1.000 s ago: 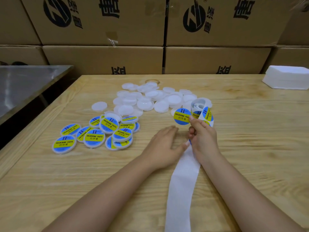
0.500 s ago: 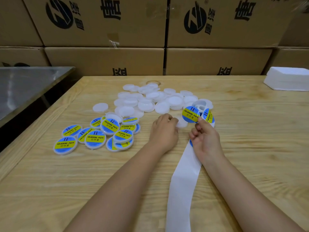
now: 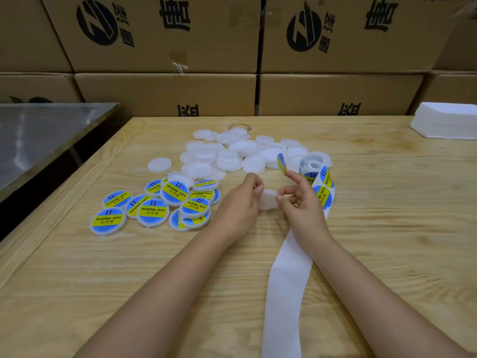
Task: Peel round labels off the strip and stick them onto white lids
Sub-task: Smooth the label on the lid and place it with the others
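Observation:
My left hand (image 3: 238, 205) pinches a blank white lid (image 3: 267, 200) just above the table. My right hand (image 3: 303, 205) holds the lid's other edge with thumb and curled fingers. A peeled blue-and-yellow round label (image 3: 281, 163) sticks up from its raised index fingertip. The label strip (image 3: 322, 188) curls out of a small roll (image 3: 312, 164) behind my right hand, and its empty white backing (image 3: 286, 293) runs down toward me under my right wrist. Blank white lids (image 3: 232, 153) lie heaped behind my hands. Several labelled lids (image 3: 165, 202) are piled on the left.
The wooden table (image 3: 103, 280) has a raised rim on the left. A steel table (image 3: 38, 135) stands beyond that edge. A stack of white sheets (image 3: 446, 124) sits at the far right. Cardboard boxes (image 3: 167, 94) wall off the back.
My left hand reached to the blank lids, took one and brought it in front of my right hand. The right hand now touches the lid, with the peeled label lifted on its index finger.

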Motion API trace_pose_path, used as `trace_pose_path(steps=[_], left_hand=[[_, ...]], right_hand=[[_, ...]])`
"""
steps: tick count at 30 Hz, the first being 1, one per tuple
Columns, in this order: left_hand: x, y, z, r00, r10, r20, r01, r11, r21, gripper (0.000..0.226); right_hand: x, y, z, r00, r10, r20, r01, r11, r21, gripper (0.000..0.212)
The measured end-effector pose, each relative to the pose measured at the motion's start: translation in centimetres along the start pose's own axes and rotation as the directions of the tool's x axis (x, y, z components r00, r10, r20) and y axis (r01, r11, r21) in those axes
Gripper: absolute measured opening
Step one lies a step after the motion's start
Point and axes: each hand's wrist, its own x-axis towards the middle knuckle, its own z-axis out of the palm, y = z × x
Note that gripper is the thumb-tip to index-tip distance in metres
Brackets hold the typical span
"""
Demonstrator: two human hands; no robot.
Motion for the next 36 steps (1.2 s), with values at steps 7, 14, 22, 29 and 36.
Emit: trace_pose_path(steps=[7, 14, 22, 29, 36], left_hand=[[-0.8, 0.0, -0.5, 0.97, -0.243, 0.021, 0.218, 0.824, -0.522, 0.02], [-1.2, -0.1, -1.6, 0.924, -0.269, 0.272, 0.376, 0.508, -0.775, 0.024], [-1.1, 0.0, -1.2, 0.899, -0.389, 0.201, 0.392, 0.509, -0.766, 0.016], [-1.1, 0.4, -1.2, 0.9, -0.379, 0.213, 0.397, 0.515, -0.76, 0.016], [-1.2, 0.5, -1.2, 0.906, -0.365, 0.214, 0.392, 0.533, -0.75, 0.016]], right_hand=[[-0.1, -0.1, 0.0, 0.998, 0.027, 0.058, -0.033, 0.995, 0.091, 0.046], [0.4, 0.2, -0.3, 0.995, 0.098, 0.012, -0.099, 0.972, 0.212, 0.051], [1.2, 0.3, -1.2, 0.973, 0.228, -0.045, -0.192, 0.898, 0.396, 0.007], [1.0, -0.3, -1.1, 0.959, 0.267, 0.09, -0.279, 0.853, 0.441, 0.028], [1.1, 0.0, -1.0, 0.95, 0.287, 0.125, -0.313, 0.88, 0.357, 0.014]])
